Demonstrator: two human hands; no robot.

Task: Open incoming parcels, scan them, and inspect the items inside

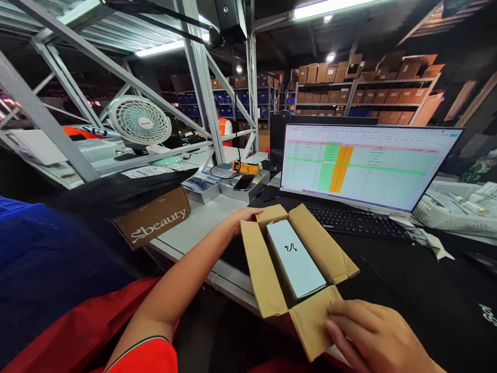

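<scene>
A brown cardboard box [267,290] rests at the desk's front edge with its top flaps folded outward. Inside it lies a long white box [297,259] with a black squiggle printed on top. My left hand [245,217] is closed on the far-left corner of the cardboard box, its fingers partly hidden behind the far flap. At the near end, my right hand [368,331] pinches the near flap between thumb and fingers. Whether anything else lies under the white box is hidden.
Behind the cardboard box stand a keyboard [330,220] and a monitor [368,171] showing a spreadsheet. To the left are a brown "Sbeauty" box [155,220], a blue crate [23,223] and a phone [244,182]. A white basket [446,215] of items sits at right.
</scene>
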